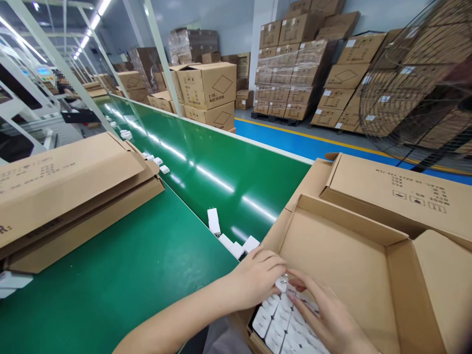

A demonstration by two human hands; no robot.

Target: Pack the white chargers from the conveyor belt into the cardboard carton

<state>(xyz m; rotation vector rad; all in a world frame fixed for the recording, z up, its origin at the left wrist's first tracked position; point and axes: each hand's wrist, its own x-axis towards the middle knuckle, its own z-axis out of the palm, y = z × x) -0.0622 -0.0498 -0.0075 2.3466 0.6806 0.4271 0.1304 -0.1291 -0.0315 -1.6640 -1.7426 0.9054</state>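
My left hand point(260, 275) reaches over the near edge of an open cardboard box point(339, 241), its fingers closed on a white plug adapter point(281, 283). Beside it, my right hand point(324, 309) has its thumb and fingers pinched around another adapter point(291, 291), whose shape is partly hidden by the fingers. Beneath both hands, rows of white adapters point(275, 334) stand packed in the near part of the box. Several loose adapters point(213, 221) lie on the green belt's near edge, just beyond my left hand; one shows metal prongs.
A green conveyor belt point(221, 162) runs away to the upper left, carrying more adapters point(158, 161). Cardboard boxes point(73, 172) sit on the green table point(129, 265) at left. Another carton point(401, 196) lies behind the open box. A large fan point(416, 83) stands at right, before stacked cartons point(291, 69).
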